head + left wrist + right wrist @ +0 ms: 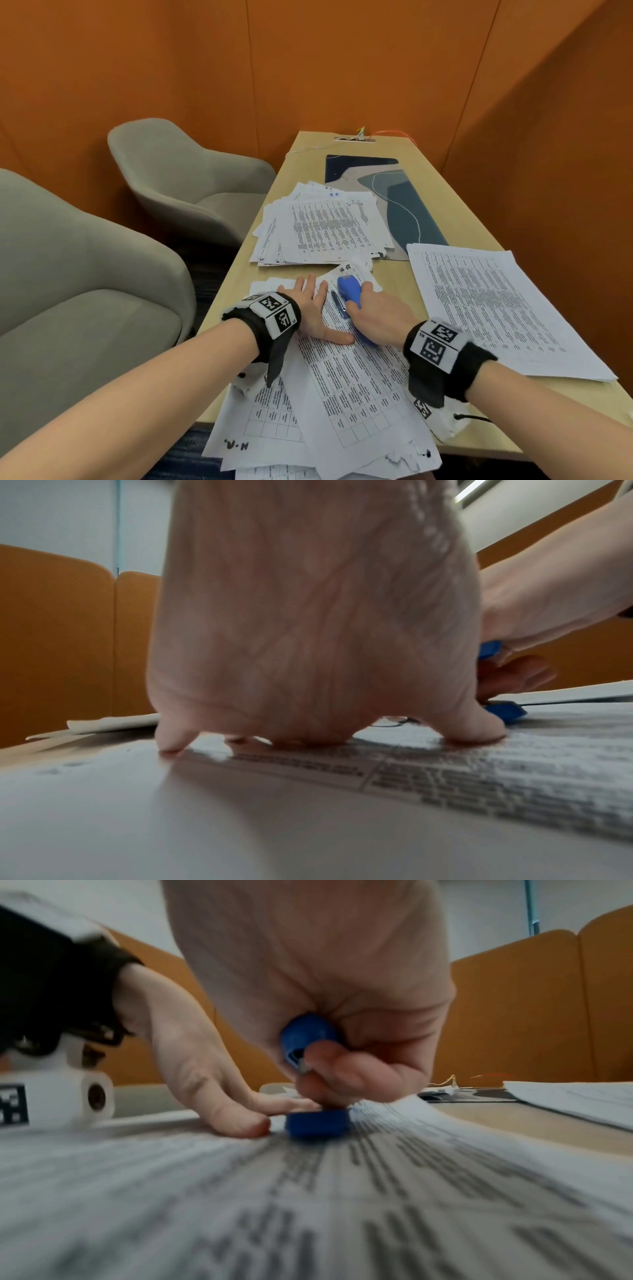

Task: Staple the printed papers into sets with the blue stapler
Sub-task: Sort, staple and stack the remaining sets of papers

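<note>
Right hand [380, 317] grip round blue stapler [349, 291], nose pointing away.

The head view is evenly and brightly lit, with soft shadows cast under the forearms, and straight lines are bowed toward the edges. In both wrist views the printed papers [342, 1191] are smeared by blur in the foreground. A ceiling light strip [471, 490] is seen at the top right of the left wrist view.

An office meeting booth: orange partition walls [342, 68], grey armchairs [191, 178], long desk [479, 219].
</note>
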